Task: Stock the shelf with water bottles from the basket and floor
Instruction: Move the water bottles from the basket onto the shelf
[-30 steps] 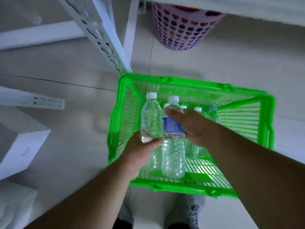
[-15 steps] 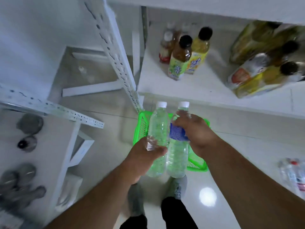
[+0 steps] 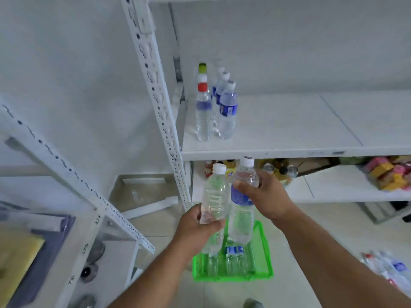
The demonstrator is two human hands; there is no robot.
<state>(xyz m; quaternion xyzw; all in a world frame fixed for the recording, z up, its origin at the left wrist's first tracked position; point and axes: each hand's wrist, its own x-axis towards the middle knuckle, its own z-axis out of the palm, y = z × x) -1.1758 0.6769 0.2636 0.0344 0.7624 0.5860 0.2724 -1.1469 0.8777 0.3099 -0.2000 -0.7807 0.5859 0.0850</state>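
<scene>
Clear plastic water bottles: one unlabelled point(image 3: 214, 194), one with a blue label point(image 3: 242, 207), its print unreadable; both upright, in front of the white shelf point(image 3: 289, 138).
Left hand point(image 3: 198, 227): grips the unlabelled bottle.
Right hand point(image 3: 264, 196): grips the blue-labelled bottle.
Green plastic basket point(image 3: 264, 258): on the floor below, bottles inside.

A small shop's stockroom: white slotted-steel shelving point(image 3: 289, 150) carries rows of clear plastic drink bottles point(image 3: 226, 112) and colourful packaged goods point(image 3: 387, 176).

Beneath the shelf point(image 3: 289, 152), drink bottles point(image 3: 278, 170) were half hidden by its edge; right of them, packets point(image 3: 387, 174) were too blurred to identify.
</scene>
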